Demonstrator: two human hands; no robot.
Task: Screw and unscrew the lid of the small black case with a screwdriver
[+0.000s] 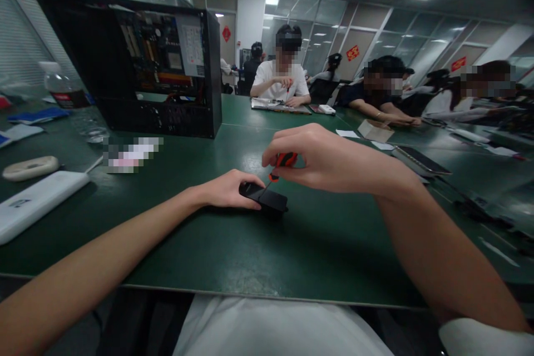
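My left hand (231, 189) grips a small black box-shaped device (273, 200) at its left end, thumb on the near side and fingers over the far side. The device rests on the green tabletop (233, 250). Above it, my right hand (311, 158) is closed round the orange and black handle of a screwdriver (286, 160). The thin shaft slants down to the left, and its tip meets the top of the device near a seam. Whether the tip sits in a screw or a gap is too small to tell.
An open black computer case (212, 78) stands at the back left, near a plastic bottle (67, 92). A white power bank (41, 200) and a beige oval object (31, 168) lie left. Right are a small open box (375, 130) and a dark tablet-like item (421, 160). A person (281, 78) sits opposite.
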